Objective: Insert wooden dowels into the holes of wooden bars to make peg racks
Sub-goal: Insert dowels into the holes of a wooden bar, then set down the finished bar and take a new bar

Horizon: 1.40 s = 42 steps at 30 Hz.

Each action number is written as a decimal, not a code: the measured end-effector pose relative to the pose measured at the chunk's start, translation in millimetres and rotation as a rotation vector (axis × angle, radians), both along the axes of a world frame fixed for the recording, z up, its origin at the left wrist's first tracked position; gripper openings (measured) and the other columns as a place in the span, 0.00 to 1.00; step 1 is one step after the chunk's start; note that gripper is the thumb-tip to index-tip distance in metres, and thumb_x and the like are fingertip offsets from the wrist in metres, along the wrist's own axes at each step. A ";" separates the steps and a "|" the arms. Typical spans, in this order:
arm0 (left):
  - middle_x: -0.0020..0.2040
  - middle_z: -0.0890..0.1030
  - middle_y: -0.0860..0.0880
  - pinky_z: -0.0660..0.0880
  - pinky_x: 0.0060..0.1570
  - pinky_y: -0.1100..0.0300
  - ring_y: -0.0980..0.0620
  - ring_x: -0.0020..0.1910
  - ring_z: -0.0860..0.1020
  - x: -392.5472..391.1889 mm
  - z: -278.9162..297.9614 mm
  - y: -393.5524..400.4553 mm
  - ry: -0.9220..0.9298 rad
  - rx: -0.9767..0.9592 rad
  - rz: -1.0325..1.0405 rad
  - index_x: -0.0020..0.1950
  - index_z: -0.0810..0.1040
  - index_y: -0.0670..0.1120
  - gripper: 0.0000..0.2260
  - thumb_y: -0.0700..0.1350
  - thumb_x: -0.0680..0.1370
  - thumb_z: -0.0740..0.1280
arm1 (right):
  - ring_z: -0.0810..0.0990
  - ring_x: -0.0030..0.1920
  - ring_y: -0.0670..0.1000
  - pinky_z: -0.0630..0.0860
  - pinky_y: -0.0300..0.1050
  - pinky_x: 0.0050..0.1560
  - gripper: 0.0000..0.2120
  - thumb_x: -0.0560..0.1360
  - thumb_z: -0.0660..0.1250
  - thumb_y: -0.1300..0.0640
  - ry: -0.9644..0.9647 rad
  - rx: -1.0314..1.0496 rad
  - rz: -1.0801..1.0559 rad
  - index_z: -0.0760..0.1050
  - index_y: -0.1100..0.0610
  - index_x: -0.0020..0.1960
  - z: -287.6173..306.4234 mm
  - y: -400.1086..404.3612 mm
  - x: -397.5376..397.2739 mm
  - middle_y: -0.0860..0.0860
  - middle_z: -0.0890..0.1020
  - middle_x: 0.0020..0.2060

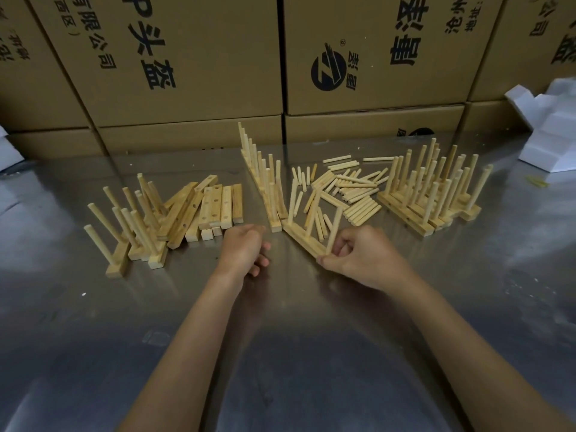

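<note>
A wooden bar [301,240] lies slanted on the metal table in front of me, with three dowels standing in it. My right hand [363,258] pinches the nearest dowel [334,230] low down, where it meets the bar's near end. My left hand [246,249] hovers to the left of the bar with loosely curled fingers and holds nothing. Loose dowels [352,190] lie in a heap behind the bar. Bars with empty holes [215,207] are stacked to the left.
Finished peg racks stand in groups at the left [131,232], the centre back [265,182] and the right [433,194]. Cardboard boxes [367,57] wall off the back of the table. White foam pieces [558,126] sit at the far right.
</note>
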<state>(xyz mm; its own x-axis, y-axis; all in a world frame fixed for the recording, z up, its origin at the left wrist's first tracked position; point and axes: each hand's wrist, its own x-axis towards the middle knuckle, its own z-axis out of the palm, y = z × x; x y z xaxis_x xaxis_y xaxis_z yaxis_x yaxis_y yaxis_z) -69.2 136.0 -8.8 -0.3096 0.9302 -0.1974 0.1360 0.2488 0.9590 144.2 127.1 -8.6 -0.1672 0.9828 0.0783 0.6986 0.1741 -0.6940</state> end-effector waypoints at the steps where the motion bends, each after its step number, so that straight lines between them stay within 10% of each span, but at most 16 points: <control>1: 0.39 0.79 0.46 0.65 0.17 0.66 0.57 0.18 0.72 -1.0 0.6 0.0 0.009 0.001 0.002 0.55 0.76 0.48 0.06 0.43 0.83 0.60 | 0.73 0.25 0.38 0.64 0.31 0.22 0.14 0.67 0.79 0.45 -0.007 0.027 -0.012 0.77 0.52 0.34 -2.9 -0.9 -4.6 0.44 0.77 0.24; 18: 0.39 0.78 0.48 0.65 0.21 0.65 0.52 0.26 0.72 -26.0 4.1 2.8 0.050 0.070 0.136 0.60 0.79 0.47 0.11 0.43 0.82 0.59 | 0.73 0.31 0.41 0.66 0.37 0.32 0.09 0.69 0.78 0.47 0.083 0.030 -0.011 0.80 0.50 0.43 -20.9 2.5 -33.9 0.43 0.76 0.28; 23: 0.54 0.82 0.44 0.70 0.47 0.52 0.37 0.55 0.78 -38.4 -0.4 -1.4 0.660 0.098 0.322 0.57 0.79 0.49 0.10 0.46 0.81 0.59 | 0.78 0.42 0.46 0.71 0.42 0.39 0.09 0.72 0.72 0.39 -0.064 0.147 -0.161 0.80 0.43 0.45 -23.8 17.2 -50.4 0.42 0.79 0.34; 35: 0.59 0.79 0.45 0.68 0.40 0.53 0.40 0.55 0.79 -40.9 -18.4 7.5 1.087 0.158 0.216 0.70 0.74 0.53 0.18 0.48 0.80 0.66 | 0.82 0.47 0.53 0.64 0.43 0.40 0.10 0.77 0.66 0.42 -0.129 0.275 -0.309 0.80 0.46 0.45 -25.0 41.3 -76.0 0.47 0.84 0.40; 42: 0.40 0.83 0.43 0.68 0.35 0.55 0.41 0.39 0.81 -34.4 -10.3 3.2 0.986 0.490 0.374 0.69 0.76 0.49 0.14 0.48 0.84 0.61 | 0.81 0.44 0.51 0.72 0.44 0.43 0.12 0.79 0.62 0.43 0.034 0.181 -0.266 0.81 0.47 0.46 -28.0 24.7 -72.0 0.46 0.83 0.36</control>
